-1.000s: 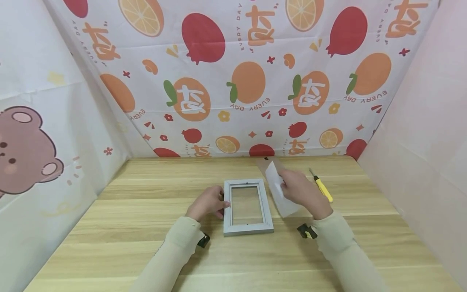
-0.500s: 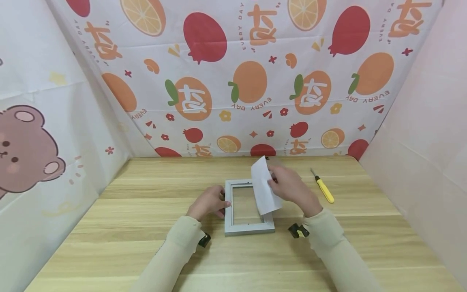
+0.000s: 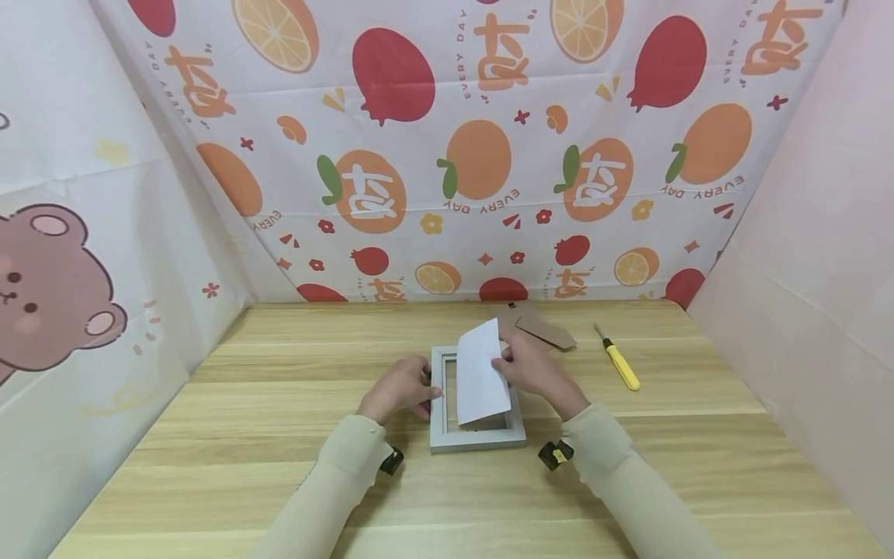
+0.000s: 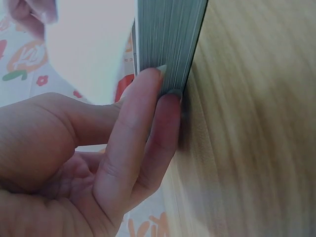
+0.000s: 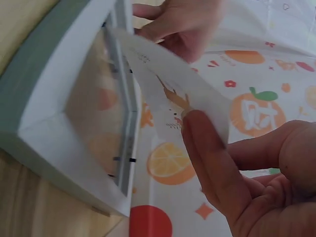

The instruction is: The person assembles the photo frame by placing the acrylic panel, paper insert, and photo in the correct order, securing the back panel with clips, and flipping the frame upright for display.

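Observation:
A light grey picture frame (image 3: 478, 440) lies flat on the wooden table. My left hand (image 3: 400, 388) grips its left side, thumb on top and fingertips against the outer edge, which the left wrist view shows closely (image 4: 123, 143). Over the frame's opening my right hand (image 3: 534, 366) pinches a white paper sheet (image 3: 480, 376) by its right edge, the sheet tilted. In the right wrist view, the sheet's underside (image 5: 163, 84) carries a small brown printed drawing, and clear glazing (image 5: 98, 108) shows inside the frame.
A brown backing board (image 3: 545, 329) lies behind the right hand, near the table's back edge. To its right is a screwdriver (image 3: 621, 365) with a yellow handle. Fruit-patterned cloth (image 3: 478, 233) hangs behind the table, and pale cloth stands at both sides.
My right hand has carried the paper leftwards from beside the frame to over its opening, uncovering more of the brown board. My left hand has kept its grip on the frame.

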The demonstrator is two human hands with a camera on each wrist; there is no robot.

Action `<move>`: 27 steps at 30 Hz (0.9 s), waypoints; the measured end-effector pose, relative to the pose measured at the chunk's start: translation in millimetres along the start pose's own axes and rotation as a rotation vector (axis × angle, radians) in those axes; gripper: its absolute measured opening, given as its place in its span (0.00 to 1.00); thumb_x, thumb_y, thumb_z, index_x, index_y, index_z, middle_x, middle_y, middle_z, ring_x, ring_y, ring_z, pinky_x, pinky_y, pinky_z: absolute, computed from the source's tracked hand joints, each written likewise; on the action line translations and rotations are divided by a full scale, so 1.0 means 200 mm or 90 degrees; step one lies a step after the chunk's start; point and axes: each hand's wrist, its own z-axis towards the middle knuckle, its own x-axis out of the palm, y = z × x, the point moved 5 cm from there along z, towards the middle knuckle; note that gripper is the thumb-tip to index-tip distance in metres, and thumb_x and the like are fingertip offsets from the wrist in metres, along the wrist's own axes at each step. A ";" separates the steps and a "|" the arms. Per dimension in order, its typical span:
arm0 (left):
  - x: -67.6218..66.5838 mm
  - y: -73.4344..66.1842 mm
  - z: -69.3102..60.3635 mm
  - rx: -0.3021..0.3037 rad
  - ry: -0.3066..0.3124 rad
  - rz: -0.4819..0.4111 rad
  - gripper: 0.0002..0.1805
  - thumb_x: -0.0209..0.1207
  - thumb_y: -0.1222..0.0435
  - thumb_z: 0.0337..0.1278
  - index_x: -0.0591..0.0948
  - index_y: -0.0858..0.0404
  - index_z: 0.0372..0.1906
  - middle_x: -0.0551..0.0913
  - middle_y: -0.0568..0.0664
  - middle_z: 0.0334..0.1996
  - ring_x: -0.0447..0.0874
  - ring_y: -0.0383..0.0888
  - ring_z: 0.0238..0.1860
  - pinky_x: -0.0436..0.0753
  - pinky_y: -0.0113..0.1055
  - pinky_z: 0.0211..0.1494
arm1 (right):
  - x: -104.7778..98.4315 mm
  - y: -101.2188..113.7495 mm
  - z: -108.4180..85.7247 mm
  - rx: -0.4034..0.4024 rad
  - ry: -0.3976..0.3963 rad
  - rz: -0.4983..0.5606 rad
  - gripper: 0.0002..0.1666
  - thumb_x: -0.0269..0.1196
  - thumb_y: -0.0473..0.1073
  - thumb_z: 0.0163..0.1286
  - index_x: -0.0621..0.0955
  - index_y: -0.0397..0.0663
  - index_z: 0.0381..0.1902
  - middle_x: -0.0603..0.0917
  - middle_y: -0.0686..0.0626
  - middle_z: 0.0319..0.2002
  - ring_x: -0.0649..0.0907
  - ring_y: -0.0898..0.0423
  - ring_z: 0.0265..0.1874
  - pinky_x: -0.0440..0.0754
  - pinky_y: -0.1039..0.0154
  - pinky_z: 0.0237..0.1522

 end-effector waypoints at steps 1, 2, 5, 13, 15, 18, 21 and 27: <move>0.00 0.00 0.00 -0.001 0.000 -0.002 0.19 0.65 0.68 0.67 0.76 0.74 0.56 0.86 0.58 0.32 0.88 0.46 0.26 0.92 0.35 0.30 | 0.01 -0.01 0.00 0.006 0.003 0.001 0.29 0.63 0.35 0.73 0.72 0.33 0.70 0.75 0.52 0.20 0.70 0.61 0.17 0.65 0.71 0.17; 0.00 0.00 0.00 -0.001 0.000 -0.003 0.19 0.65 0.68 0.67 0.76 0.74 0.56 0.86 0.58 0.32 0.88 0.46 0.25 0.91 0.35 0.30 | 0.02 -0.01 0.01 0.008 0.008 0.003 0.30 0.63 0.35 0.73 0.72 0.32 0.70 0.78 0.50 0.21 0.73 0.62 0.17 0.69 0.72 0.16; 0.00 0.00 -0.01 0.003 -0.001 -0.006 0.18 0.65 0.69 0.67 0.76 0.75 0.56 0.85 0.58 0.32 0.88 0.46 0.26 0.91 0.35 0.30 | 0.04 -0.02 0.01 0.017 0.019 0.005 0.26 0.64 0.34 0.73 0.74 0.29 0.65 0.87 0.42 0.30 0.82 0.59 0.20 0.83 0.68 0.18; 0.00 0.00 -0.01 -0.002 -0.001 0.000 0.19 0.65 0.68 0.68 0.76 0.74 0.57 0.85 0.58 0.32 0.88 0.45 0.26 0.92 0.36 0.31 | 0.06 -0.03 -0.02 0.044 0.052 -0.033 0.15 0.63 0.32 0.73 0.75 0.26 0.51 0.85 0.40 0.22 0.82 0.57 0.10 0.88 0.58 0.18; 0.00 0.00 -0.01 -0.002 0.000 0.009 0.19 0.65 0.68 0.68 0.76 0.74 0.57 0.86 0.57 0.31 0.88 0.45 0.26 0.92 0.36 0.32 | 0.06 -0.03 -0.01 0.052 0.058 -0.053 0.09 0.64 0.33 0.73 0.76 0.30 0.44 0.83 0.43 0.19 0.80 0.58 0.08 0.84 0.64 0.14; 0.00 0.00 -0.01 -0.001 0.000 0.006 0.17 0.65 0.68 0.68 0.77 0.73 0.55 0.86 0.57 0.32 0.88 0.45 0.26 0.92 0.36 0.32 | 0.07 -0.04 -0.01 0.053 0.065 -0.078 0.06 0.63 0.34 0.73 0.77 0.35 0.38 0.81 0.45 0.16 0.79 0.59 0.08 0.77 0.72 0.11; 0.00 0.00 -0.01 0.000 0.001 -0.001 0.16 0.65 0.68 0.68 0.77 0.72 0.54 0.85 0.57 0.33 0.88 0.45 0.27 0.92 0.36 0.32 | 0.07 -0.05 0.00 0.054 0.069 -0.087 0.07 0.63 0.33 0.73 0.77 0.36 0.35 0.81 0.45 0.17 0.80 0.60 0.08 0.75 0.73 0.11; 0.00 0.00 -0.01 0.001 0.000 -0.006 0.16 0.65 0.68 0.68 0.77 0.73 0.54 0.85 0.58 0.35 0.88 0.46 0.27 0.92 0.36 0.32 | 0.10 -0.06 0.01 0.058 0.075 -0.076 0.05 0.63 0.34 0.74 0.77 0.35 0.39 0.81 0.45 0.19 0.81 0.58 0.10 0.75 0.73 0.12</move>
